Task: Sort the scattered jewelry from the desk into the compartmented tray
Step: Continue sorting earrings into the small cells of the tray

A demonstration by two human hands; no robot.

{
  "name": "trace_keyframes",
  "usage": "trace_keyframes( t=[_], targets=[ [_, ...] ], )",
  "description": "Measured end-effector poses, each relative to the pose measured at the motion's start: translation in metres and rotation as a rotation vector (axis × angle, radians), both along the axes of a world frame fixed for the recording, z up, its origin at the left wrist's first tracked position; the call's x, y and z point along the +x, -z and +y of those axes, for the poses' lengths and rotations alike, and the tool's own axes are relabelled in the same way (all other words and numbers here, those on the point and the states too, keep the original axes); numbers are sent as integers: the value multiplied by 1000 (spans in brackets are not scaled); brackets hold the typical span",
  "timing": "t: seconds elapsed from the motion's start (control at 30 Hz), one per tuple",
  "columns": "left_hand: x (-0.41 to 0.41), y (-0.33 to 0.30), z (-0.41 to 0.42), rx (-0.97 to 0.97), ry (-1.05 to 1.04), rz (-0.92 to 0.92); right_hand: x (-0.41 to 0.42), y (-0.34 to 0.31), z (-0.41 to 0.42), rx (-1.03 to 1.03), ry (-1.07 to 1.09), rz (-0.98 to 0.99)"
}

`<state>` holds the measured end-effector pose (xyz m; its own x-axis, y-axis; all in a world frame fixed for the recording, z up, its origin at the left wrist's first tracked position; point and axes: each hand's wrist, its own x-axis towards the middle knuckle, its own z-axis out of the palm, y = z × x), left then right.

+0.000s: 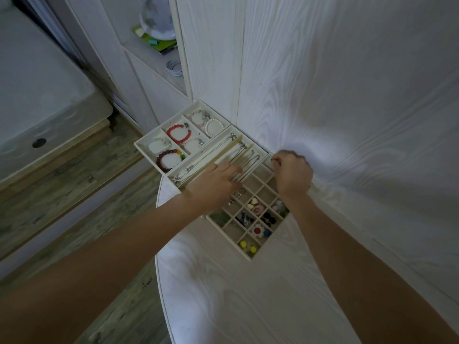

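Three cream trays stand side by side at the desk's far left corner. The bracelet tray (pixel 149 142) holds bead bracelets, among them a red one (pixel 178 135). The necklace tray (pixel 171 177) holds several silver chains (pixel 244 162). My left hand (pixel 216 184) lies flat with straight fingers on those chains. The grid tray (pixel 248 256) holds small pieces such as a white flower (pixel 258 230) and yellow beads (pixel 248 246). My right hand (pixel 291 173) is curled over this tray's far corner, thumb and forefinger pinched on something too small to make out.
The white wood-grain desk (pixel 248 306) has a curved left edge above a wooden floor (pixel 62 207). A white wall panel (pixel 347 83) stands right behind the trays. A shelf at the back left carries a pale globe-like thing (pixel 156 18) and coiled cable (pixel 175 68).
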<state>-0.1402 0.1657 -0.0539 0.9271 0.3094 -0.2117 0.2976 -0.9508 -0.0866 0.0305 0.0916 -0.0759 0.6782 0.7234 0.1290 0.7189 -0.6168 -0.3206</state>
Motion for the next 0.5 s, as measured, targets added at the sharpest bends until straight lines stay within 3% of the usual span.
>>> trace_keyframes(
  t=[0.13, 0.37, 0.5],
  targets=[
    [-1, 0, -2, -10, 0, -11, 5, 9, 3, -86, -68, -32],
    [-2, 2, -7, -24, -22, -36, 10, 5, -15, 61, -168, 19],
    [1, 3, -10, -23, -43, -46, 7, 6, -22, -68, -251, 2]
  ],
)
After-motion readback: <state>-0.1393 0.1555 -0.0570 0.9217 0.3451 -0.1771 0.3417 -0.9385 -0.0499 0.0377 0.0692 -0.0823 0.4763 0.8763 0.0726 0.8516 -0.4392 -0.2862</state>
